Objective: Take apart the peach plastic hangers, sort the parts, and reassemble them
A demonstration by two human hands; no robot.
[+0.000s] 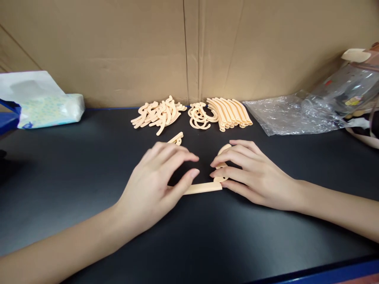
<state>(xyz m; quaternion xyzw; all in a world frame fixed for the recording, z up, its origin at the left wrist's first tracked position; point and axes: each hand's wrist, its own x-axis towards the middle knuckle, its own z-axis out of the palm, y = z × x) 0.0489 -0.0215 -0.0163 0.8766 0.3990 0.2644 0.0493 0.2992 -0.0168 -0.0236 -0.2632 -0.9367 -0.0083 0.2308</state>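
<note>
My left hand (160,177) hovers over the black tabletop, thumb and index finger apart. Beneath it lies a straight beige plastic bar (204,188), its left end hidden by the hand. Just beyond my left fingers, a small beige piece with a hole (177,139) shows in part. My right hand (245,169) rests with its fingers spread over a curved beige piece (221,179) at the right end of the bar. Its fingertips touch or nearly touch that piece, which they partly cover. These plastic parts resemble pieces of folding clothes hangers.
At the back lie a heap of curved beige pieces (161,112), several beige hooks (201,116) and a neat row of beige arms (231,113). A tissue pack (51,110) lies at left. Clear plastic bag (278,114) and transparent bottle (346,85) are at right. Cardboard (118,51) stands behind.
</note>
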